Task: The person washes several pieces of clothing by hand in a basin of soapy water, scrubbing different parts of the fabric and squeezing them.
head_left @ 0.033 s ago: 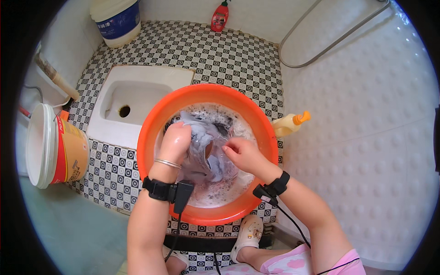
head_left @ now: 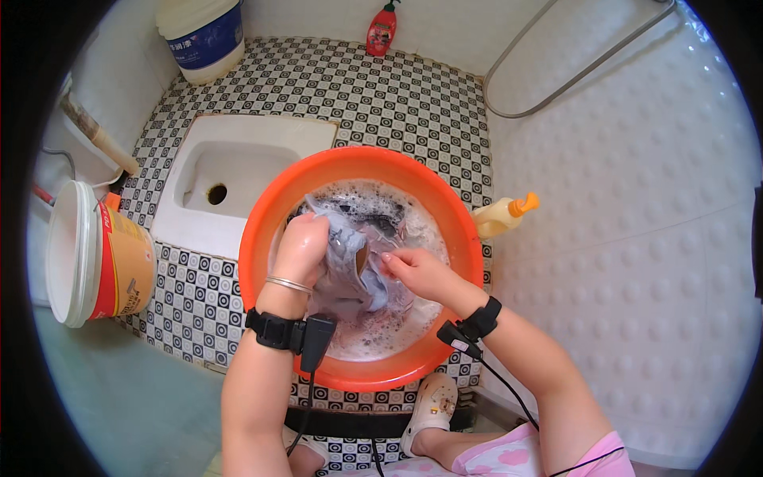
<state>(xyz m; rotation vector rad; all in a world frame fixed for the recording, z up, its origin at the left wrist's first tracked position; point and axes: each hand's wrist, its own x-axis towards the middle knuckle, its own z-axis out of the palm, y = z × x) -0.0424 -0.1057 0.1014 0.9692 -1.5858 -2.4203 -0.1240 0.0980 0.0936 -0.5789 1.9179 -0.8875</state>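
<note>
A wide orange basin holds foamy water and wet laundry. My left hand is closed on a light grey-blue garment, lifting part of it above the suds at the basin's left. A brown patch shows in a fold of the cloth between my hands. My right hand pinches the garment's right edge, thumb and forefinger together. Under the foam behind it lies a dark cloth. Which kind of garment I hold cannot be made out.
A squat toilet sits left of the basin. Right of it stands a cream pump bottle. Buckets are at the left and far left, a red bottle by the back wall. A shower hose hangs at the right.
My right hand has shifted slightly left, and its fingers have come together at the garment's edge. The held cloth has moved a little; my left hand stays closed on it.
</note>
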